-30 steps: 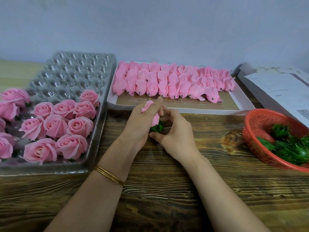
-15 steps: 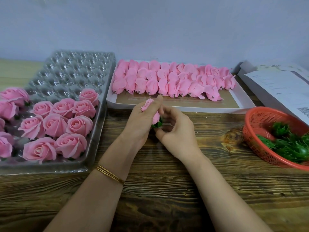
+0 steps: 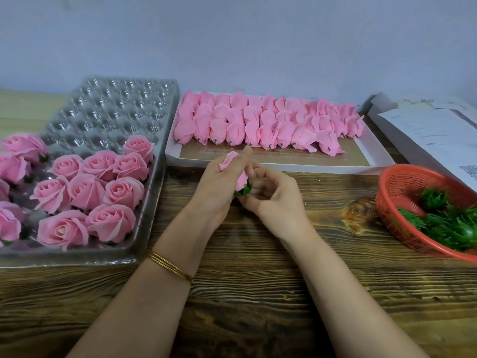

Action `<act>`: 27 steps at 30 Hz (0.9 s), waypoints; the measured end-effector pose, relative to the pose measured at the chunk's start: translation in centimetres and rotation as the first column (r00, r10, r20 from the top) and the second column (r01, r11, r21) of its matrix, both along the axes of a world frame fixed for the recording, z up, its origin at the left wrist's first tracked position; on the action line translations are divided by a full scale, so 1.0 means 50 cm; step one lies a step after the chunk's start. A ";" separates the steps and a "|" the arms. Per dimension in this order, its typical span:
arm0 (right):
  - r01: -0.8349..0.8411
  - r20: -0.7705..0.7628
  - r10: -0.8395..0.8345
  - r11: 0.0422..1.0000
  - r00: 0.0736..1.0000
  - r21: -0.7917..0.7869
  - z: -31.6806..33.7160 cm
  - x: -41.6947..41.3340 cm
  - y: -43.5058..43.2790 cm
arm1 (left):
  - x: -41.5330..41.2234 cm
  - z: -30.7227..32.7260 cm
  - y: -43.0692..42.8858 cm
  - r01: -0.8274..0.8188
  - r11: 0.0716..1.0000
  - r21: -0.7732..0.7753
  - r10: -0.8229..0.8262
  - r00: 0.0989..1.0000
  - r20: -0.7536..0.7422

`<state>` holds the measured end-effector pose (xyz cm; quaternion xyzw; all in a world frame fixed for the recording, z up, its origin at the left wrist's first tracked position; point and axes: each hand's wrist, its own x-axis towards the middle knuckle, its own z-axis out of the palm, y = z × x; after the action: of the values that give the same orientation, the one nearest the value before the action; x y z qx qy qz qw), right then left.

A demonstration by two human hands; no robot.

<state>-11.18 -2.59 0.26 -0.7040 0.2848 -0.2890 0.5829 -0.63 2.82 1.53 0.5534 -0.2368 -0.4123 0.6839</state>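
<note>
Starting at the left, I see the clear tray (image 3: 144, 228). The finished roses (image 3: 121, 186) sit in it one to a cup, so they don't squash each other.

Next comes my left grip (image 3: 219, 187), above the wooden surface (image 3: 258, 293) in the middle. Its fingers are curled round the pink bud (image 3: 231, 160), I think so the petals don't unroll. The bud's top pokes out by the thumb. The green cup (image 3: 244, 190) touches the bud's bottom end. My right grip (image 3: 276, 200) pinches that green cup from below, I think to push it onto the bud.

Behind both grips is the white box (image 3: 284, 167) full of plain buds (image 3: 268, 125). They lie in rows with their little stubs toward me, so they are easy to pick.

To the right, the red basket (image 3: 387, 210) holds the spare green cups (image 3: 444, 226), close to the right grip. I guess this bud goes in the clear tray once its cup is on.
</note>
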 end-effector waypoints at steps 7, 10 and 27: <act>-0.029 0.060 0.021 0.991 0.998 0.128 0.004 -0.001 0.002 | 0.001 0.000 0.000 -0.024 1.000 0.021 0.024 1.000 0.020; -0.024 0.040 0.019 0.992 0.999 0.127 0.003 0.002 0.001 | 0.000 0.000 -0.002 -0.023 0.999 0.033 0.023 1.000 0.015; -0.039 0.119 0.000 0.943 0.993 0.329 0.002 0.000 0.001 | 0.006 0.001 0.001 -0.013 0.998 0.069 0.012 1.000 0.015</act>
<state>-11.17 -2.56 0.34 -0.5807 0.2875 -0.2720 0.7114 -0.35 2.88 1.60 0.5812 -0.2241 -0.4117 0.6652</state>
